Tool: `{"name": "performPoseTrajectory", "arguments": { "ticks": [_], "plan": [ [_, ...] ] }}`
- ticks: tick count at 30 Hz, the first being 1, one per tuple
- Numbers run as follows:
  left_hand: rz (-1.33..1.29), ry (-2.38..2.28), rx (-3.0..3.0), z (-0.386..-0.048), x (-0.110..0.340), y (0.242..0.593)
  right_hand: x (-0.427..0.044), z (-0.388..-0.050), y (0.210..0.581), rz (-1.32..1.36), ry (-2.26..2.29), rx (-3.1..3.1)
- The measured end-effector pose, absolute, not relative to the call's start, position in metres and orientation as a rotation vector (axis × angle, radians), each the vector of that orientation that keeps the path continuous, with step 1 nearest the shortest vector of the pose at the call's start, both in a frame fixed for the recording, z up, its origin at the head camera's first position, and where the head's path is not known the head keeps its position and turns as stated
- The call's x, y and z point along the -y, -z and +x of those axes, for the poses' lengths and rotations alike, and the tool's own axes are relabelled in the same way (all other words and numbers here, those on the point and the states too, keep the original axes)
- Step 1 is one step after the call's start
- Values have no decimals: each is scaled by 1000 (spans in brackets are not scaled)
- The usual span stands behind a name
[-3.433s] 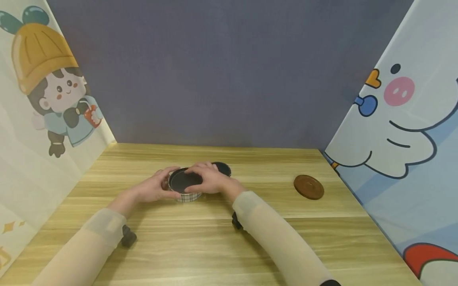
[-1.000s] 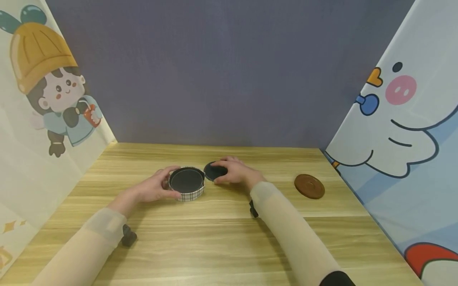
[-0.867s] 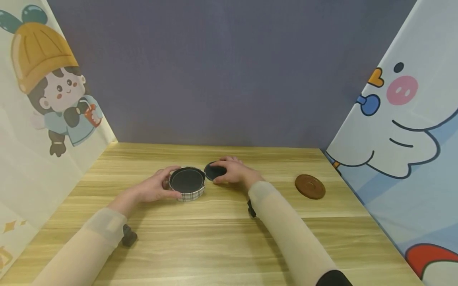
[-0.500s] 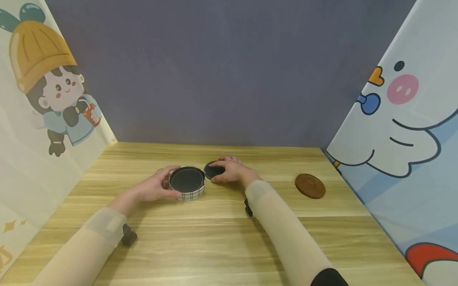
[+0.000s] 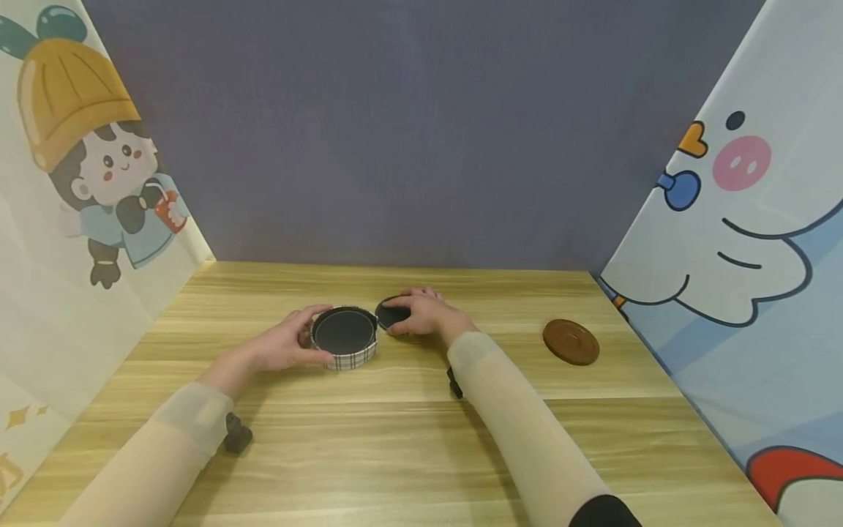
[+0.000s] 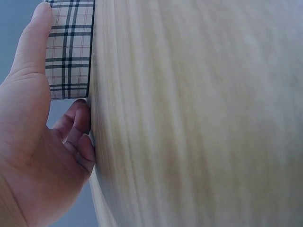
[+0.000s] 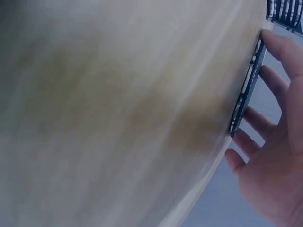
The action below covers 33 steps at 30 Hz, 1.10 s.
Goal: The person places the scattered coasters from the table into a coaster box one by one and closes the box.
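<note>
My left hand grips the left side of a round plaid coaster holder, its thumb along the near wall. A black round coaster lies inside the holder. To the right, a thin black coaster lies flat on the table beside the holder. My right hand is over this loose coaster, with thumb and fingers spread around its edge and hiding its right part. In the right wrist view, fingertips touch the coaster's rim. The left wrist view shows the thumb against the plaid wall.
A brown round disc lies on the wood-grain table at the right. Behind stands a grey panel. Cartoon-printed panels flank the table on the left and right.
My right hand has moved from over the holder to the loose coaster on the right, then shifted slightly left over it. The left hand has kept its grip on the holder.
</note>
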<state>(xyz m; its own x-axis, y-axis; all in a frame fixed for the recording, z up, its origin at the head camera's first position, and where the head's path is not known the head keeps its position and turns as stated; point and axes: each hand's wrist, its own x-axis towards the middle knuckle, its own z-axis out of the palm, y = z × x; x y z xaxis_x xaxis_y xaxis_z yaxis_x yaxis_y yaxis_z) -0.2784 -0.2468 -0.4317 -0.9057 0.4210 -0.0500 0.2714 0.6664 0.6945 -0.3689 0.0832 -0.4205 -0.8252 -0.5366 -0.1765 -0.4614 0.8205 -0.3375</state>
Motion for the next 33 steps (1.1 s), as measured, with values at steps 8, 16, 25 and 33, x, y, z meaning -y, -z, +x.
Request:
{"name": "performPoseTrajectory", "arguments": {
  "ticks": [8,16,25,33],
  "plan": [
    [556,-1081,-2667,-279,248,432,-87,-363,418,-764,389,-2755],
    [554,-1095,-2650,-278,248,433,-101,-352,416,-792,394,-2730],
    [570,-1087,-2657,-278,247,433,-118,-339,415,-791,375,-2708],
    [577,-1093,-2651,-281,245,434,-133,-326,413,-814,390,-2698]
  ]
}}
